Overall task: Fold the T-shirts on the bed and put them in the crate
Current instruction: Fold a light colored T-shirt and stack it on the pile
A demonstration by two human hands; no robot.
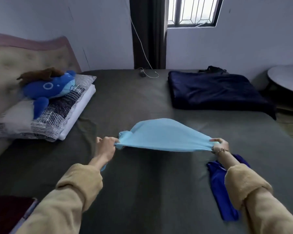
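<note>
Now left hand (107,146) and right hand (220,146) each pinch the light-blue T-shirt (162,135), stretched above the bed (142,98).

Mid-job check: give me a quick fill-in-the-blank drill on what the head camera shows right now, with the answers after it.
1. Both hands stretch the ____ T-shirt between them above the bed.
2. The dark blue T-shirt lies under the person's ____ forearm.
3. The blue plush toy rests on the ____ by the headboard.
4. The left hand and right hand each ____ one end of the shirt.

Answers: light blue; right; pillows; grip
</note>
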